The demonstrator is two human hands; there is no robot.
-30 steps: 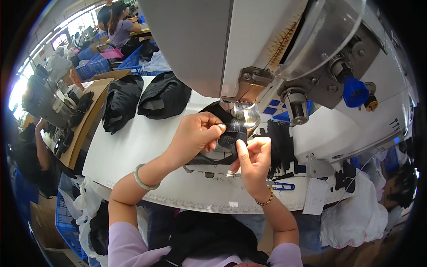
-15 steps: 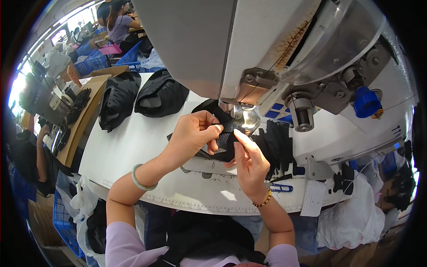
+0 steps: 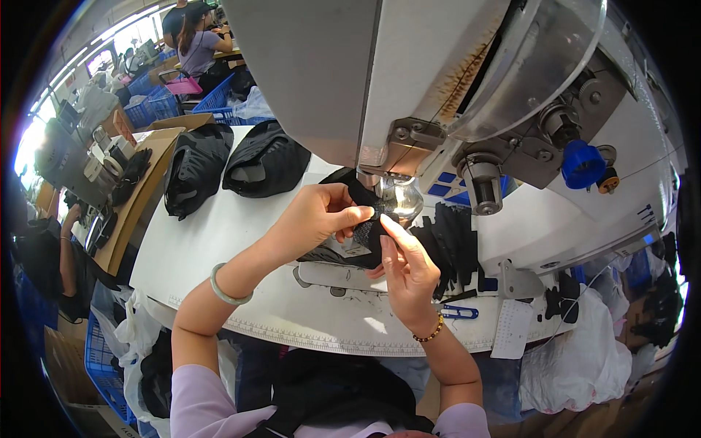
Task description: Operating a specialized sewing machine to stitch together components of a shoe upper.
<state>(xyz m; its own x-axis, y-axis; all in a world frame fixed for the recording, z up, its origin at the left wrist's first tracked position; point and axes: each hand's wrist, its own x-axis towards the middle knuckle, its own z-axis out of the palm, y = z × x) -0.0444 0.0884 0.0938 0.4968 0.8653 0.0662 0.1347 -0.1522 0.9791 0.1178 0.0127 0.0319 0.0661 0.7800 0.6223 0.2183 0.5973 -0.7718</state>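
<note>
Under the head of a sewing machine (image 3: 400, 139), both my hands work at a black fabric piece (image 3: 371, 248) with a grey mesh-like patch. My left hand (image 3: 310, 217), a pale bangle on its wrist, is closed, pinching the fabric's upper part between thumb and curled fingers. From the right, my right hand (image 3: 410, 271), with a beaded bracelet, grips the fabric's edge with its fingertips; their tips nearly meet the left thumb. Part of the fabric lies behind my hands, and its far end reaches up beside the machine's needle area, where the needle cannot be made out.
Two black shoe uppers (image 3: 266, 162) lie at the table's far left. Right of my hands are a pile of black strips (image 3: 454, 244), blue thread snips (image 3: 460, 312) and a white card (image 3: 512, 330). A ruler strip (image 3: 307, 343) follows the near edge. Co-workers sit beyond, at left.
My left thumb has slid a little to the right, closer to my right fingertips. A black flap now stands up above the thumb toward the machine head. The view has shifted slightly.
</note>
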